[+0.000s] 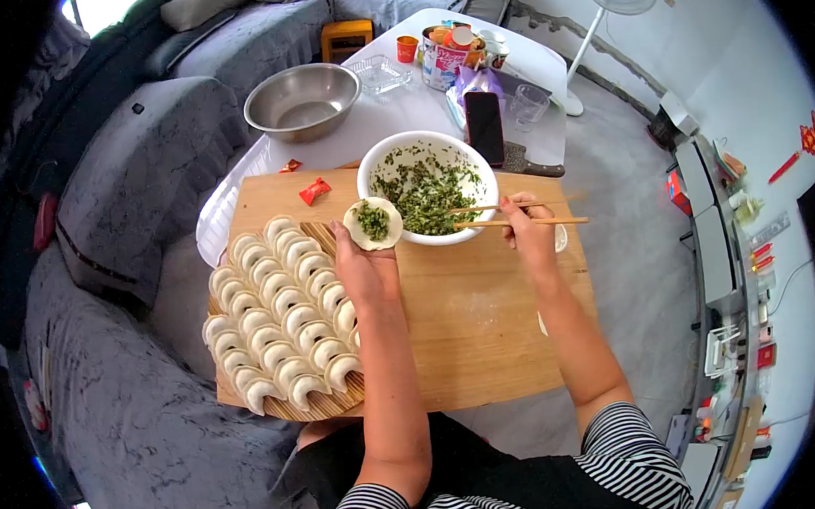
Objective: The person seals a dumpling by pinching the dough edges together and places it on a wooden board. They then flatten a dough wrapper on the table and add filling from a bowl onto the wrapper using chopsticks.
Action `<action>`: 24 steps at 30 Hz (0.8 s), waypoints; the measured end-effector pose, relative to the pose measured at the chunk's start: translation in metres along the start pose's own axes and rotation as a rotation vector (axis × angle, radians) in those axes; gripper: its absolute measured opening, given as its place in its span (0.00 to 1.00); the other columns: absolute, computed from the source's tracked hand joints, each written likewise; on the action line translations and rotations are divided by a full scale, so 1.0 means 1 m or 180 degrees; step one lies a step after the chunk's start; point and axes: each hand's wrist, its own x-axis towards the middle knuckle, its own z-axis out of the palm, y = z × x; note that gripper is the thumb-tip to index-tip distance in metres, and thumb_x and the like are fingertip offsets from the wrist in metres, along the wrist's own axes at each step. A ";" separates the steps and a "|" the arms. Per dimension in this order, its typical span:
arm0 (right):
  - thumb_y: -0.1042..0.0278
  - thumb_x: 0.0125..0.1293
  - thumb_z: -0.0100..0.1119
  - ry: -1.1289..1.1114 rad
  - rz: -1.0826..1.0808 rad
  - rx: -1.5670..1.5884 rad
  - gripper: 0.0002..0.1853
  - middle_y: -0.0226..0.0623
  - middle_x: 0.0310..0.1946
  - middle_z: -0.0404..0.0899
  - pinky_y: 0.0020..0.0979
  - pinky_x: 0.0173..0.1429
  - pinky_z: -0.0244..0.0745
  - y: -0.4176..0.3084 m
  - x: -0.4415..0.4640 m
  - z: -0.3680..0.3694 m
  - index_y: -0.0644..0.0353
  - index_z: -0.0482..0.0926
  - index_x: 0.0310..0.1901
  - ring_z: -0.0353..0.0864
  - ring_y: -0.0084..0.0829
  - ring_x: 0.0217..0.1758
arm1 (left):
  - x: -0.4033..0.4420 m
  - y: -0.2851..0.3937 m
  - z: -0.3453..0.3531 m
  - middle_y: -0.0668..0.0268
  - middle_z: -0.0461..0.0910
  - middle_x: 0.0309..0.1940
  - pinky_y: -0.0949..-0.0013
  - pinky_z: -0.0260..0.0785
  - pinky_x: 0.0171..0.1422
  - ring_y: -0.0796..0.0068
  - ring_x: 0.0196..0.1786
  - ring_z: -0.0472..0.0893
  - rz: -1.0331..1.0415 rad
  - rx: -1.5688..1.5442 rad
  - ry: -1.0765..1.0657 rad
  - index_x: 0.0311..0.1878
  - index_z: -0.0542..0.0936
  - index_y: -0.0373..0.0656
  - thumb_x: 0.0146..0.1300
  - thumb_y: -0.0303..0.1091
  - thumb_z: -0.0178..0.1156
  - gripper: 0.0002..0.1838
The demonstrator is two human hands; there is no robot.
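Note:
On the raised palm and fingers of my left hand lies a round dumpling wrapper with a mound of green filling in its middle. My right hand grips a pair of chopsticks, their tips over the near right side of a white bowl. Chopped green filling covers the inside of that bowl. Left of my left hand, rows of folded dumplings rest on a striped wooden board. A pale wrapper shows partly beside my right hand.
Under everything is a wooden board. A cleaver and a phone lie behind the bowl. Farther back stand a steel basin, a glass tray and a full tub. Red wrapped packets lie left of the bowl.

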 end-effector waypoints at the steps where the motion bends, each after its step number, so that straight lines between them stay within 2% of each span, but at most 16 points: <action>1: 0.65 0.63 0.61 -0.0008 0.0094 0.0216 0.09 0.27 0.19 0.73 0.18 0.17 0.57 0.003 -0.001 0.000 0.61 0.77 0.32 0.68 0.15 0.17 | -0.001 -0.001 0.001 0.53 0.72 0.54 0.55 0.73 0.58 0.59 0.55 0.75 0.0027 0.0005 0.0056 0.57 0.64 0.33 0.75 0.39 0.35 0.19; 10: 0.65 0.63 0.61 0.0113 0.0866 0.0867 0.08 0.30 0.21 0.75 0.18 0.14 0.55 0.025 0.000 0.006 0.59 0.76 0.31 0.67 0.16 0.15 | -0.002 -0.004 0.002 0.54 0.72 0.53 0.56 0.73 0.59 0.61 0.55 0.75 0.0127 0.0115 0.0098 0.56 0.66 0.32 0.75 0.40 0.34 0.20; 24: 0.67 0.65 0.57 0.0047 0.0884 0.1546 0.08 0.30 0.19 0.72 0.18 0.13 0.54 0.037 0.000 0.013 0.61 0.75 0.30 0.66 0.17 0.14 | -0.012 -0.003 0.016 0.54 0.71 0.54 0.57 0.70 0.61 0.61 0.56 0.74 0.0292 0.0074 0.0143 0.57 0.65 0.32 0.75 0.44 0.34 0.23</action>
